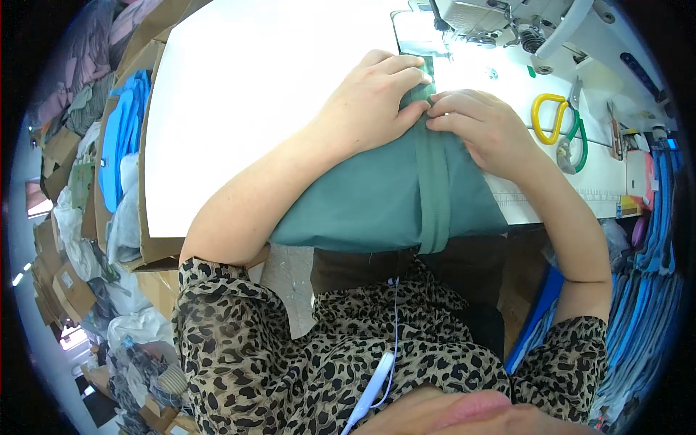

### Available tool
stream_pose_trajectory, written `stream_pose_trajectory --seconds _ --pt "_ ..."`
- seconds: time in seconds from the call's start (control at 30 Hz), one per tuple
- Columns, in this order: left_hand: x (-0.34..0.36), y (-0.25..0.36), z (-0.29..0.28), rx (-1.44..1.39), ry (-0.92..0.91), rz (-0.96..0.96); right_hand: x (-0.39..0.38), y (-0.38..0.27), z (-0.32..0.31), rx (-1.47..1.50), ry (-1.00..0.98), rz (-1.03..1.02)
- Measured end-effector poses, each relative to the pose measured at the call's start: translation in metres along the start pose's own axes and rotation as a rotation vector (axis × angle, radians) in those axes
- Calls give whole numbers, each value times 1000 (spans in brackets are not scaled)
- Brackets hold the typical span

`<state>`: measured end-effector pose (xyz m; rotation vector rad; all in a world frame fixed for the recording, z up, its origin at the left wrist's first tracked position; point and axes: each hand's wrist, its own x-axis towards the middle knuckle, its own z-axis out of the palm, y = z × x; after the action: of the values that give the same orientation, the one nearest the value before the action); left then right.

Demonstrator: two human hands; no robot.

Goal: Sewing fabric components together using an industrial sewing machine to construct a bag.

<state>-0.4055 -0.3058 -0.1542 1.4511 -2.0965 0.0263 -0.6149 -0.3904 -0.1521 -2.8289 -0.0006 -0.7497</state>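
Observation:
Dark green fabric (355, 196) lies over the front edge of the white table and hangs down towards my lap. A lighter green strip (433, 185) with lengthwise lines, which looks like zipper tape, runs along it up to the sewing machine (500, 29). My left hand (377, 98) grips the strip near its far end, thumb and fingers bent over its left side. From the right, my right hand (482, 127) pinches the strip's edge just nearer to me, its fingertips almost meeting my left thumb. The machine's needle area is washed out by bright light.
Yellow-handled scissors (549, 119) and a green-handled tool (580, 145) lie right of my right hand. A ruler scale (522, 197) runs along the table's front edge. Cardboard and blue bundles (123, 141) border the left side; stacked blue fabric (638, 319) stands at right.

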Motion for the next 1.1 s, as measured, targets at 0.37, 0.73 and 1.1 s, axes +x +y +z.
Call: stream_pose_trajectory --seconds 0.37,0.73,1.1 --pt "0 3 2 -138 -19 -140 6 6 -1 -72 0 -30" --pt "4 -3 4 -204 21 -161 22 19 -5 47 -50 -87" --pt "-2 -6 17 -187 12 -182 12 -4 7 81 -127 216"
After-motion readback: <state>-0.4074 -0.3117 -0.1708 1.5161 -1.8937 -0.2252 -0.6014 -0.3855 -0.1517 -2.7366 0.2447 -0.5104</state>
